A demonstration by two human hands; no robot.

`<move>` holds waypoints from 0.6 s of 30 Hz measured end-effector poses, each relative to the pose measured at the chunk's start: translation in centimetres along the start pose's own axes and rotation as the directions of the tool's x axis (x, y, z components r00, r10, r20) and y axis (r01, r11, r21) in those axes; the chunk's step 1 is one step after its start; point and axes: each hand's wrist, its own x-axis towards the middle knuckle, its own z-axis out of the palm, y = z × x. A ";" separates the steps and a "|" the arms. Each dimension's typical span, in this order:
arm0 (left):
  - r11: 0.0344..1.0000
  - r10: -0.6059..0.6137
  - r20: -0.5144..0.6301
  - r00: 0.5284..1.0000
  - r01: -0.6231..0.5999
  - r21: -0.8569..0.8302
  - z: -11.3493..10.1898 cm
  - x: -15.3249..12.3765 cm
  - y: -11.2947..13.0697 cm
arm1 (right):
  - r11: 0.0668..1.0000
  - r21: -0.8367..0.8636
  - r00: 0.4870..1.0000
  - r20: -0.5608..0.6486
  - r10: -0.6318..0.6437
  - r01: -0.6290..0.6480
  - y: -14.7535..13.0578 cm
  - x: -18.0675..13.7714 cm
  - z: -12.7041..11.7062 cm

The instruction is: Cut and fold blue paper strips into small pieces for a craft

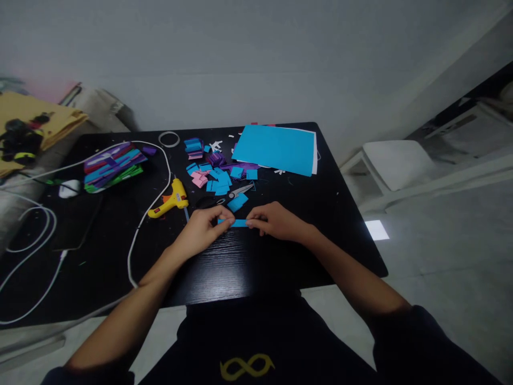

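A narrow blue paper strip [239, 223] lies flat on the black table [248, 262], pinched at both ends. My left hand [206, 227] grips its left end with closed fingers. At the strip's other end my right hand [274, 220] has its fingers curled and pressed on the paper. Just beyond the hands lie scissors [230, 197] and a folded blue piece [238, 202].
A yellow glue gun [170, 199] with a white cable [138, 235] lies left of the hands. Several small blue, pink and purple paper pieces [216, 179] are scattered behind. A large blue sheet [274, 149] sits at the back right, a stack of coloured strips [112, 167] at the back left, a tape ring [169, 139] behind.
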 end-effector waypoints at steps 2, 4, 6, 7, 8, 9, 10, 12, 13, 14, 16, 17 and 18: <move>0.998 -0.054 0.003 0.999 0.054 -0.010 0.7 -0.4 -0.5 | 0.982 -0.174 0.993 -0.084 -0.085 0.070 0.7 -0.1 0.4; 0.997 -0.075 -0.015 0.997 0.075 0.028 1.3 -0.7 -0.8 | 0.935 -0.321 0.972 -0.126 -0.200 0.151 1.6 -0.3 1.2; 0.994 -0.077 -0.020 0.997 0.078 0.080 1.6 -1.0 -0.8 | 0.870 -0.427 0.936 -0.129 -0.326 0.245 2.4 -0.5 2.3; 0.992 -0.072 -0.017 0.997 0.074 0.104 1.7 -1.1 -0.8 | 0.831 -0.483 0.919 -0.119 -0.375 0.276 2.7 -0.6 2.9; 0.990 -0.062 -0.015 0.998 0.063 0.126 1.8 -1.1 -0.7 | 0.792 -0.536 0.906 -0.111 -0.409 0.293 3.0 -0.8 3.4; 0.988 -0.045 -0.013 0.999 0.046 0.146 1.9 -1.2 -0.7 | 0.757 -0.579 0.895 -0.101 -0.434 0.302 3.2 -1.0 3.8; 0.986 -0.024 -0.013 1.000 0.025 0.165 2.0 -1.2 -0.7 | 0.730 -0.612 0.889 -0.092 -0.449 0.305 3.3 -1.2 4.1; 0.977 0.022 -0.015 1.000 -0.018 0.213 2.1 -1.3 -0.8 | 0.695 -0.656 0.887 -0.082 -0.454 0.295 3.4 -1.6 4.5; 0.970 0.039 -0.016 0.999 -0.034 0.241 2.2 -1.3 -0.9 | 0.684 -0.671 0.891 -0.077 -0.448 0.287 3.3 -1.8 4.5; 0.963 0.050 -0.017 0.999 -0.044 0.267 2.4 -1.4 -1.1 | 0.676 -0.683 0.895 -0.073 -0.440 0.277 3.3 -2.0 4.5; 0.949 0.064 -0.019 0.998 -0.055 0.309 2.6 -1.6 -1.3 | 0.662 -0.701 0.902 -0.064 -0.427 0.264 3.3 -2.5 4.5; 0.944 0.069 -0.020 0.997 -0.059 0.325 2.8 -1.7 -1.5 | 0.659 -0.705 0.904 -0.060 -0.424 0.262 3.4 -2.7 4.4; 0.938 0.077 -0.021 0.997 -0.065 0.340 2.9 -1.8 -1.5 | 0.659 -0.706 0.904 -0.060 -0.423 0.261 3.4 -2.9 4.4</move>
